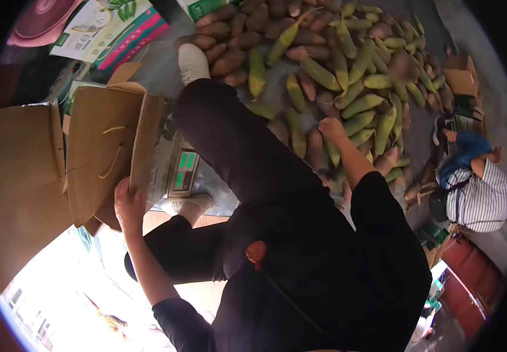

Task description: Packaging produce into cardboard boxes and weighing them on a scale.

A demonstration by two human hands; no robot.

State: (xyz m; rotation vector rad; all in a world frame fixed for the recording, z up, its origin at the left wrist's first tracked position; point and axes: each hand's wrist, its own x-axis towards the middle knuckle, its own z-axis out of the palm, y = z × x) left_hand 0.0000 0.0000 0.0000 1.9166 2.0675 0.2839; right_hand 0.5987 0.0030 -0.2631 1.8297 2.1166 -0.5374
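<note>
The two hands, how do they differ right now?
The left hand grips the edge of an open cardboard box, near the body; the right hand reaches far out into the heap of corn cobs, closing on one. The left hand's arm is bent, the right hand's arm stretched. Both are bare.

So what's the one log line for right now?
left hand: holding cardboard box flap | right hand: on corn pile | scale: beside box
</note>
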